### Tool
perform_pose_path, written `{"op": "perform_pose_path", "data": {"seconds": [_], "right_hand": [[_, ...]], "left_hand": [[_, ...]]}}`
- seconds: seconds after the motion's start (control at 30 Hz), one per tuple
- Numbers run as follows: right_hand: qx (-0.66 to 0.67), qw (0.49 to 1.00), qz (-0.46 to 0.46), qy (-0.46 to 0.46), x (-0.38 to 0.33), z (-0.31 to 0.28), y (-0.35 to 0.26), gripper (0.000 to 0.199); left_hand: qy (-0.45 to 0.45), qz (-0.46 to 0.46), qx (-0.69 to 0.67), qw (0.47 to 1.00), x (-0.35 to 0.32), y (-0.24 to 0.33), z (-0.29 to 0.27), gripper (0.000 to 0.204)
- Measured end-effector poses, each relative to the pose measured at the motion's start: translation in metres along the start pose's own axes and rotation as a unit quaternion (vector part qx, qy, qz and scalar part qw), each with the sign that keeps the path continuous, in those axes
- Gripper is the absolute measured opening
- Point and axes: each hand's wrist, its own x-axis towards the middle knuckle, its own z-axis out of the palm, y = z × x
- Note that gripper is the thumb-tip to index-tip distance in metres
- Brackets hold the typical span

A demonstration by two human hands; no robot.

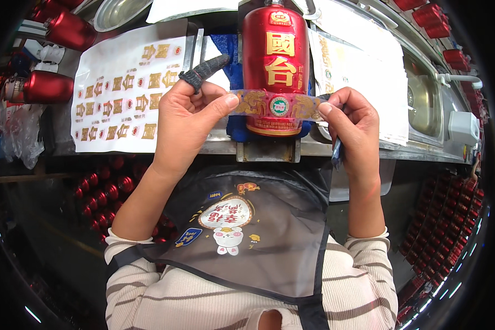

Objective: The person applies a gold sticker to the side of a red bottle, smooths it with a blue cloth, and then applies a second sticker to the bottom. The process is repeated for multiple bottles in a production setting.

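A glossy red bottle [253, 60] with gold characters lies on a blue cloth [231, 47], its base toward me. Across its lower part stretches a clear decal strip [253, 103] with gold dragon patterns and a round green-and-white emblem. My left hand [184, 118] pinches the strip's left end between thumb and fingers; a dark finger sleeve [201, 72] covers its extended index finger. At the other end, my right hand [355, 124] pinches the strip as well. Below that palm pokes out a small bluish object [336, 152], mostly hidden, its kind unclear.
Left of the bottle lies a white sheet of gold decals [113, 107]; stacked sheets [368, 88] lie on the right. Beyond them are a metal sink [423, 104] and a white container [463, 128]. More red bottles [49, 87] stand at left, with rows of them [443, 225] low on the right.
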Motion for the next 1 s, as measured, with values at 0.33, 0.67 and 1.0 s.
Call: {"op": "perform_pose_path", "data": {"seconds": [0.33, 0.67, 1.0], "right_hand": [[-0.006, 1.000, 0.010, -0.006, 0.002, 0.000, 0.000, 0.010], [-0.023, 1.000, -0.003, -0.002, 0.006, 0.001, 0.008, 0.011], [-0.014, 1.000, 0.002, -0.013, 0.009, 0.002, 0.010, 0.011]], "left_hand": [[0.000, -0.003, 0.002, 1.000, 0.005, -0.002, 0.003, 0.013], [0.000, -0.009, -0.012, 1.000, 0.008, -0.008, 0.008, 0.011], [-0.002, -0.022, -0.009, 1.000, 0.009, -0.009, 0.008, 0.010]]}}
